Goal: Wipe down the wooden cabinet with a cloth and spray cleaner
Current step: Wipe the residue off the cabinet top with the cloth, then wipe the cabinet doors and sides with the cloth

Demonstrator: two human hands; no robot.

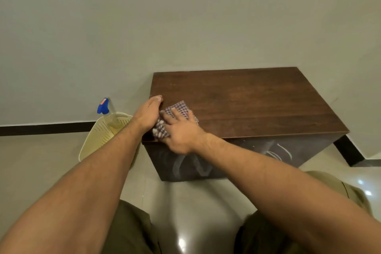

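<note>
My right hand (181,130) presses flat, fingers spread, on the checked cloth (179,109) at the near-left corner of the dark wooden cabinet (257,101); my left hand (147,114) rests open beside it. White smears streak the cabinet front.

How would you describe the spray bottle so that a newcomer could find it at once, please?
Start at the dark wooden cabinet against the wall, then look left to the pale perforated basket on the floor. The spray bottle stands inside it, clear-bodied with the scene's only blue trigger head.
</note>
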